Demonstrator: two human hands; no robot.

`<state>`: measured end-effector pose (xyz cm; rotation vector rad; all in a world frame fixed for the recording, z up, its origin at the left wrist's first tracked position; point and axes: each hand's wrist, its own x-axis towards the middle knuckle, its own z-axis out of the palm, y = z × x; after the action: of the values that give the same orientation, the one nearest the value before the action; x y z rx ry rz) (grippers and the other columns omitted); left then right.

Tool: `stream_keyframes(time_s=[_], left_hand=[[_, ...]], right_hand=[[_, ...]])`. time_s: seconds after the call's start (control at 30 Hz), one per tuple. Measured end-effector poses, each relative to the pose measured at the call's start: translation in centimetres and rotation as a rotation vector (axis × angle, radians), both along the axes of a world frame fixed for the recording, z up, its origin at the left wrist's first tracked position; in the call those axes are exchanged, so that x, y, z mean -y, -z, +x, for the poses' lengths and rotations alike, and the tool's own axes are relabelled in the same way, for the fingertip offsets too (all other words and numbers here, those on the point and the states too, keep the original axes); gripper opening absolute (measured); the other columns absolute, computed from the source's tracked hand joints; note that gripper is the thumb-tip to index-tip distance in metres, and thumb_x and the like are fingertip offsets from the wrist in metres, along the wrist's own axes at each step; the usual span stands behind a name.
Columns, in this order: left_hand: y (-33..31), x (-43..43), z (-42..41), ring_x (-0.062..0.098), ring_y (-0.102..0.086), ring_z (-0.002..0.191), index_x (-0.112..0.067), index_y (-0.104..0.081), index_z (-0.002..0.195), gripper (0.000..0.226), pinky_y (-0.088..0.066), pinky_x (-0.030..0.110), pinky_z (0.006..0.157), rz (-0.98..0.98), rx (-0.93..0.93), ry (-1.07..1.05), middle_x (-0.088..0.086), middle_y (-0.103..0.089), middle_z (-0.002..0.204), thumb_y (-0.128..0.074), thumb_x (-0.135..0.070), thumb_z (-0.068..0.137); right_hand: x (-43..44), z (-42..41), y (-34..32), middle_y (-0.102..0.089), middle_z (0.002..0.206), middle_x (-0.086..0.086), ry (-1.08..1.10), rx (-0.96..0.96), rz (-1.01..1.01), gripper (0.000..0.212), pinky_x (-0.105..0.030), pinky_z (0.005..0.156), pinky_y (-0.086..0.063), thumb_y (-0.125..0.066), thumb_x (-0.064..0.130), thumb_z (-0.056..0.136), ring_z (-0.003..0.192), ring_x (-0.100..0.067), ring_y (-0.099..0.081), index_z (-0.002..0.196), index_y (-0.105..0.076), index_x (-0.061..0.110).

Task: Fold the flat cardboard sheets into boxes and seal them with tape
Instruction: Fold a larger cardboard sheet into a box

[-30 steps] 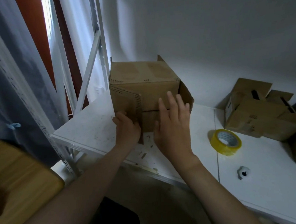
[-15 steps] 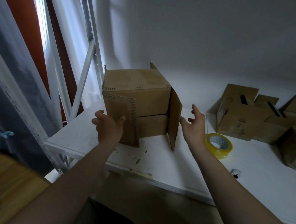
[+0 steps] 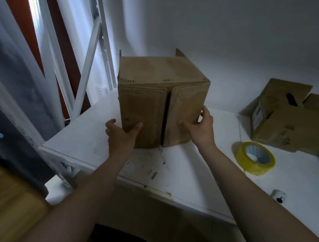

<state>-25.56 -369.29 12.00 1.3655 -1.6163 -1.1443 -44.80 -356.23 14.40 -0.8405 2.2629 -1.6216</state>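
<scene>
Looking down from your head camera, you have the box (image 3: 163, 78) standing at the centre of the view, on the near left part of the white table (image 3: 189, 169). Its side facing you is made of two flaps. The left flap (image 3: 142, 112) and the right flap (image 3: 185, 111) are both folded in, with a narrow dark upright gap between them. No tape shows on that seam.

Your left hand (image 3: 120, 137) sits at 7 o'clock from the box's middle and grips the lower left corner. Its thumb presses flat on the left flap, and its fingers curl round onto the side you cannot see. Your right hand (image 3: 201, 129) sits at 4 o'clock from the box's middle and grips the lower right corner. Its thumb lies across the front of the right flap, and its fingers wrap the right edge. Both forearms reach in from the bottom of the view.

At 3 o'clock from your right hand the roll of yellow tape (image 3: 253, 166) lies flat on the table, well apart from the box. Beyond it, at 2 o'clock, other cardboard boxes (image 3: 289, 125) sit against the wall. A small white object (image 3: 278, 196) lies at 5 o'clock from the tape, near the table's front edge; you cannot tell what it is. A white metal frame (image 3: 88, 56) rises at 10 o'clock, and a wooden surface (image 3: 6, 205) fills the 8 o'clock corner.
</scene>
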Motion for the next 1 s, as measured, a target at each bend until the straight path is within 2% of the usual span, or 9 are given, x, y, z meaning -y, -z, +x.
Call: stream_keyframes(time_s=[0.07,0.17,0.27,0.33,0.4,0.53,0.77,0.9,1.0], left_hand=[[0.7,0.3,-0.4,0.03,-0.056,0.121,-0.021,-0.028,0.14,0.081,-0.053,0.046,0.1,-0.018,-0.035,0.031,0.008,-0.045,0.142,-0.076,-0.052,0.083],[1.1,0.7,-0.8,0.028,-0.057,0.119,-0.02,-0.031,0.141,0.075,-0.052,0.048,0.1,-0.06,-0.033,-0.004,0.005,-0.049,0.138,-0.071,-0.053,0.087],[1.5,0.7,-0.9,0.029,-0.056,0.12,-0.019,-0.028,0.144,0.073,-0.051,0.051,0.101,-0.059,0.042,0.014,0.004,-0.05,0.139,-0.064,-0.055,0.091],[1.8,0.5,-0.8,0.031,-0.055,0.123,-0.018,-0.024,0.146,0.067,-0.05,0.05,0.103,-0.046,0.072,0.055,0.004,-0.048,0.142,-0.059,-0.046,0.097],[1.8,0.3,-0.7,0.031,-0.056,0.123,-0.018,-0.025,0.145,0.059,-0.05,0.048,0.102,-0.069,0.083,0.069,0.004,-0.048,0.141,-0.057,-0.039,0.1],[0.4,-0.8,-0.2,0.025,-0.057,0.119,-0.021,-0.032,0.142,0.056,-0.05,0.039,0.1,-0.147,0.049,0.072,0.001,-0.051,0.138,-0.058,-0.043,0.099],[-6.7,-3.8,1.2,0.014,-0.053,0.123,-0.025,-0.041,0.147,0.051,-0.047,0.03,0.097,-0.242,-0.274,0.12,-0.002,-0.051,0.142,-0.054,-0.042,0.101],[-12.7,-6.5,1.5,0.013,-0.051,0.119,-0.028,-0.045,0.148,0.047,-0.042,0.018,0.088,-0.273,-0.328,0.176,-0.003,-0.045,0.131,-0.048,-0.044,0.103],[-16.8,-9.0,1.9,0.012,-0.053,0.115,-0.027,-0.051,0.145,0.046,-0.041,0.024,0.096,-0.265,-0.342,0.21,0.001,-0.044,0.13,-0.05,-0.044,0.103]], right_hand=[[0.7,-0.3,0.8,-0.043,0.138,0.002,-0.023,0.063,0.011,0.096,-0.043,0.105,-0.05,-0.091,0.039,0.067,0.122,-0.018,-0.05,0.147,-0.04,0.029],[1.6,-0.7,2.7,-0.06,0.132,0.005,-0.045,0.157,0.043,0.107,-0.048,0.101,-0.053,-0.088,0.065,0.047,0.119,-0.021,-0.06,0.139,-0.048,0.029],[2.3,-1.7,5.6,-0.062,0.126,0.012,-0.066,0.195,0.064,0.108,-0.051,0.095,-0.055,-0.087,0.078,0.041,0.121,-0.024,-0.059,0.133,-0.046,0.039],[2.3,-1.2,5.4,-0.062,0.126,0.012,-0.073,0.167,0.078,0.098,-0.051,0.097,-0.054,-0.088,0.073,0.05,0.123,-0.026,-0.057,0.133,-0.045,0.043],[1.7,-0.3,4.2,-0.063,0.131,0.006,-0.065,0.114,0.093,0.083,-0.049,0.102,-0.051,-0.086,0.054,0.069,0.123,-0.025,-0.058,0.139,-0.048,0.033],[0.0,0.3,2.0,-0.065,0.132,0.005,-0.049,0.01,0.02,0.06,-0.039,0.099,-0.051,-0.075,0.03,0.088,0.119,-0.018,-0.061,0.144,-0.051,0.028],[-3.7,2.4,-7.3,-0.055,0.142,0.02,0.08,-0.017,-0.3,0.05,-0.038,0.112,-0.044,-0.058,0.03,0.098,0.127,-0.004,-0.053,0.147,-0.049,0.037],[-7.1,3.4,-12.2,-0.054,0.142,0.011,0.144,-0.086,-0.335,0.054,-0.039,0.114,-0.042,-0.058,0.035,0.099,0.126,-0.008,-0.051,0.151,-0.044,0.03],[-10.2,4.1,-14.6,-0.053,0.138,0.013,0.164,-0.099,-0.302,0.054,-0.046,0.111,-0.044,-0.055,0.043,0.099,0.126,-0.012,-0.051,0.151,-0.043,0.032]])
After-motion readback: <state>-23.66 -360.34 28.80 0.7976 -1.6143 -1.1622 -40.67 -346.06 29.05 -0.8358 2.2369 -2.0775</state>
